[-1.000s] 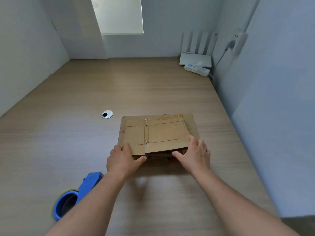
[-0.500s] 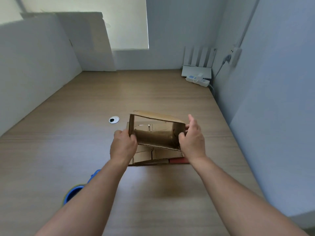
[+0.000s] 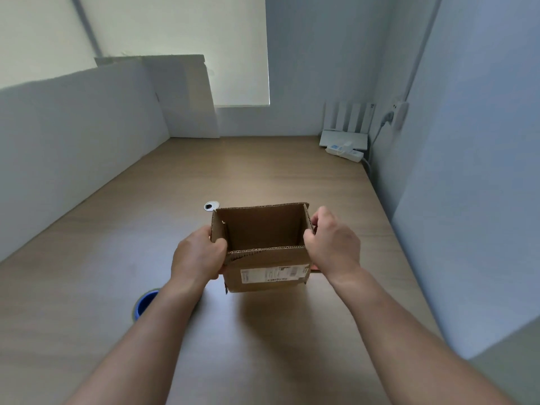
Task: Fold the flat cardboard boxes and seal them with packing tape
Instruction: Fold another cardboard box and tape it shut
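Desk [image 3: 263, 176]: pale wood, closed in by white walls; a cable grommet [image 3: 211, 206] is set just beyond the box.
Cardboard box [image 3: 263, 276]: opened into shape and held over the desk's middle, open end turned upward (a shipping label [image 3: 274, 273] is seen on the near wall).
Left hand [image 3: 195, 255]: curled round the box's left wall.
Right hand [image 3: 333, 247]: clasped on the right wall.
Tape dispenser [image 3: 144, 302]: blue, partly hidden by the left forearm.

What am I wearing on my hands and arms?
Nothing worn shows. The left hand and right hand are gloveless, with no rings on the fingers in view and no watch or band at either wrist. The left forearm and right forearm are uncovered to the frame edge, no sleeve.
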`<state>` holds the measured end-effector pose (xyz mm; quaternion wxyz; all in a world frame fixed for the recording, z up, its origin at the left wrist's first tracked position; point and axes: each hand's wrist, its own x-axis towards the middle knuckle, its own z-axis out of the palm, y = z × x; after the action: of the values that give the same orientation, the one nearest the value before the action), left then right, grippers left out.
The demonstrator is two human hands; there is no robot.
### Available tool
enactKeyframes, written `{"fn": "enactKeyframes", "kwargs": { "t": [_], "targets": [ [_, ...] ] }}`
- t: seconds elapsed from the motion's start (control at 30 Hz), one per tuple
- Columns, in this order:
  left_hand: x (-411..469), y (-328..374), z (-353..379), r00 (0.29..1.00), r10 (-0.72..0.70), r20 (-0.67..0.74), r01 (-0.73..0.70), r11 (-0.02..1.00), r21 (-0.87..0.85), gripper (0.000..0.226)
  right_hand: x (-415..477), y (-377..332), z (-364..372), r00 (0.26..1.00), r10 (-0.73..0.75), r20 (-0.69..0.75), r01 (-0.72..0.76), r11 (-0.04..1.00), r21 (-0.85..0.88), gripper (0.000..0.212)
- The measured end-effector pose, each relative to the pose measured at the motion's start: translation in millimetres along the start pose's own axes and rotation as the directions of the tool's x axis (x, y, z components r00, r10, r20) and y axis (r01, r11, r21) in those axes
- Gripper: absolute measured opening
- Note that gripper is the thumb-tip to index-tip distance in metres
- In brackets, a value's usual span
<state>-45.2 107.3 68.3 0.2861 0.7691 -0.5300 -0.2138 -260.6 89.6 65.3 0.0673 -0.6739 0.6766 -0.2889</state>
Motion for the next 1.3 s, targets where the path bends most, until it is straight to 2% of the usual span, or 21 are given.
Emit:
{"fn": "enactKeyframes", "kwargs": {
  "t": [0.1,0.2,0.3,0.37,0.47,0.53,0.6,0.7,0.77,0.83,0.87,0.9,0.97,1.03,1.07,1.13,1.23,1.3],
  "targets": [
    [-22,-4,0,0.997,-0.042,0.067,0.033,0.99,0.134,0.017,-19,-1,1,0.986,-0.08,0.145,0.088,0.995,-0.05,0.005],
    [-41,-13,5,0.987,-0.1,0.128,0.066,0.966,0.249,0.019,-35,0,7,0.971,-0.081,0.225,0.096,0.994,-0.054,0.007],
    [-54,-21,10,0.992,-0.087,0.091,0.06,0.964,0.261,0.018,-46,1,11,0.971,-0.117,0.209,0.128,0.991,-0.04,0.008],
    [-59,-26,13,0.999,-0.036,0.035,0.028,0.981,0.193,0.023,-51,4,14,0.964,-0.145,0.222,0.148,0.989,0.004,0.01],
    [-64,-31,11,0.999,0.032,0.003,-0.032,0.999,-0.031,0.038,-57,9,16,0.91,-0.184,0.372,0.155,0.982,0.105,0.039],
    [-66,-38,10,0.991,0.086,0.104,-0.073,0.989,-0.125,0.035,-57,10,14,0.86,-0.19,0.473,0.134,0.98,0.15,0.059],
    [-64,-47,8,0.958,0.121,0.261,-0.084,0.986,-0.146,0.039,-55,12,12,0.825,-0.193,0.531,0.115,0.977,0.177,0.064],
    [-55,-58,5,0.926,0.112,0.36,-0.06,0.987,-0.152,0.055,-51,15,16,0.861,-0.144,0.489,0.046,0.977,0.207,0.066],
    [-48,-63,7,0.926,0.096,0.365,-0.035,0.985,-0.169,0.041,-51,14,20,0.909,-0.069,0.412,-0.032,0.972,0.234,0.086],
    [-40,-70,11,0.932,0.093,0.351,-0.027,0.982,-0.187,0.024,-50,12,24,0.924,-0.009,0.381,-0.084,0.97,0.228,0.11],
    [-37,-73,14,0.935,0.078,0.346,-0.008,0.98,-0.199,0.025,-48,10,25,0.923,0.007,0.386,-0.099,0.971,0.219,0.117],
    [-36,-74,15,0.938,0.056,0.343,0.023,0.974,-0.224,0.037,-46,9,25,0.917,0.02,0.398,-0.11,0.973,0.203,0.12],
    [-33,-79,18,0.946,0.011,0.325,0.071,0.969,-0.239,0.077,-39,6,24,0.898,0.044,0.438,-0.116,0.984,0.139,0.111],
    [-26,-86,18,0.956,0.035,0.29,0.02,0.982,-0.186,0.102,-35,7,25,0.874,0.073,0.48,-0.127,0.989,0.081,0.084],
    [-25,-89,19,0.953,0.077,0.294,-0.033,0.988,-0.15,0.102,-36,8,26,0.863,0.083,0.498,-0.138,0.988,0.075,0.072],
    [-20,-94,21,0.915,0.171,0.365,-0.119,0.98,-0.161,0.089,-42,13,30,0.849,0.078,0.522,-0.166,0.978,0.124,0.063],
    [-18,-98,25,0.861,0.216,0.461,-0.101,0.96,-0.263,0.061,-53,17,34,0.854,0.066,0.515,-0.2,0.957,0.208,0.061],
    [-18,-97,25,0.859,0.242,0.451,-0.093,0.94,-0.328,0.05,-57,17,35,0.867,0.088,0.491,-0.255,0.925,0.283,0.062]
  ]
}}
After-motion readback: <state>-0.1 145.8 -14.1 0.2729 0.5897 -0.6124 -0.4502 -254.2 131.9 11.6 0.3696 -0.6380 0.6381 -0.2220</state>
